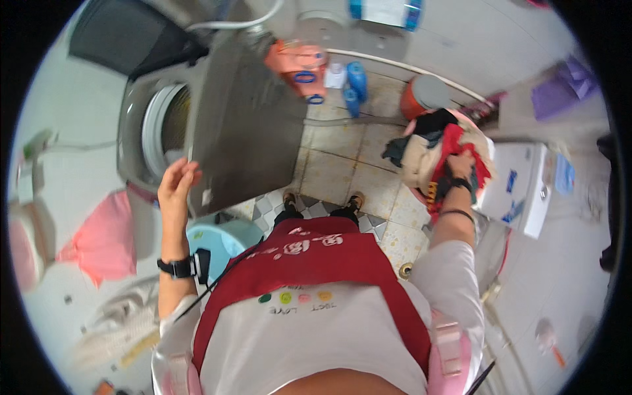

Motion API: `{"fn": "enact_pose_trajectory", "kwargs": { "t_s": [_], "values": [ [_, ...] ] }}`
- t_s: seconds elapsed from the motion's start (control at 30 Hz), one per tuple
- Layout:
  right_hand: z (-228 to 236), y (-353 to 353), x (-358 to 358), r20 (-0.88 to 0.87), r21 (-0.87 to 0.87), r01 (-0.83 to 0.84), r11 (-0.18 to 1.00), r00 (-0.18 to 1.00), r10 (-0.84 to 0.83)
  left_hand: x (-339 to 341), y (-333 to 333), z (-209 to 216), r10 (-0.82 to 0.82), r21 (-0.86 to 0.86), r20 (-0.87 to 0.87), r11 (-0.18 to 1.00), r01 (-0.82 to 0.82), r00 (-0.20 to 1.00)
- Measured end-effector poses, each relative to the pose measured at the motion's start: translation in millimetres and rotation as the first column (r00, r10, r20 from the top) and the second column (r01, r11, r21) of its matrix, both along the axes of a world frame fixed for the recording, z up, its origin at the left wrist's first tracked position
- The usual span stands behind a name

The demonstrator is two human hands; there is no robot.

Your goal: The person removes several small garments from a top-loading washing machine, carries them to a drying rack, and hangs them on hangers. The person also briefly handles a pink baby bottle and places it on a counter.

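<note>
My left hand (178,179) is raised at the near rim of a grey top-loading washing machine (247,128). Its fingers are loosely bent and apart, with nothing in them. The machine's dark lid (128,36) stands up, and part of the drum (164,125) shows inside. Over to the right, my right hand (462,164) reaches into a heap of clothes and grips a red garment (454,141); its fingertips are partly lost in the cloth. Beige cloth (420,161) and black cloth (436,123) lie beside it, heaped in a pink basin (475,125) whose rim is mostly covered.
A light blue tub (227,238) sits by my left forearm. Right of the clothes stands a white box-like appliance (520,184). Blue slippers (355,82), an orange bag (296,59) and a red bucket with a grey top (424,95) are farther off. A hose (355,122) crosses the tiled floor.
</note>
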State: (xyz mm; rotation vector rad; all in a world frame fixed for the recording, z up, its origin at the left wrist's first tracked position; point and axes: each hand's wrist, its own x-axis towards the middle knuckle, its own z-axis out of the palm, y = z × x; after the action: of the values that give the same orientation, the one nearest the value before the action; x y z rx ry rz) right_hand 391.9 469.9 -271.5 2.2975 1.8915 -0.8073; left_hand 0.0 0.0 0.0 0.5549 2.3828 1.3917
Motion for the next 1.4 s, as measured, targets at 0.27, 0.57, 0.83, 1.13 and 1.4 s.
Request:
{"fn": "enact_pose_trajectory", "kwargs": {
  "t_s": [0.27,0.57,0.83,1.13,1.4],
  "values": [
    [45,-10,32,0.339,-0.039,-0.331,0.943,0.883,0.324,-55,-82,69,0.090,0.099,-0.069,0.992,-0.083,0.994],
    [124,-131,-168,-0.002,0.408,-0.670,0.620,0.678,0.735,-269,-144,99,-0.365,-0.103,-0.318,0.931,0.350,0.875],
    [215,-455,-437,-0.282,0.589,-0.713,0.381,0.261,0.923,-426,-78,106,-0.848,-0.639,-0.408,0.530,0.557,0.338],
    [224,-553,-498,-0.286,0.669,-0.594,0.447,0.350,0.892,-478,-4,-2,-0.445,-0.996,-0.054,-0.043,0.082,-0.894],
    [205,-540,-524,-0.100,0.479,-0.760,0.440,0.451,0.887,-486,5,-212,-0.926,-0.825,0.376,-0.318,0.467,0.034]
  ]
}}
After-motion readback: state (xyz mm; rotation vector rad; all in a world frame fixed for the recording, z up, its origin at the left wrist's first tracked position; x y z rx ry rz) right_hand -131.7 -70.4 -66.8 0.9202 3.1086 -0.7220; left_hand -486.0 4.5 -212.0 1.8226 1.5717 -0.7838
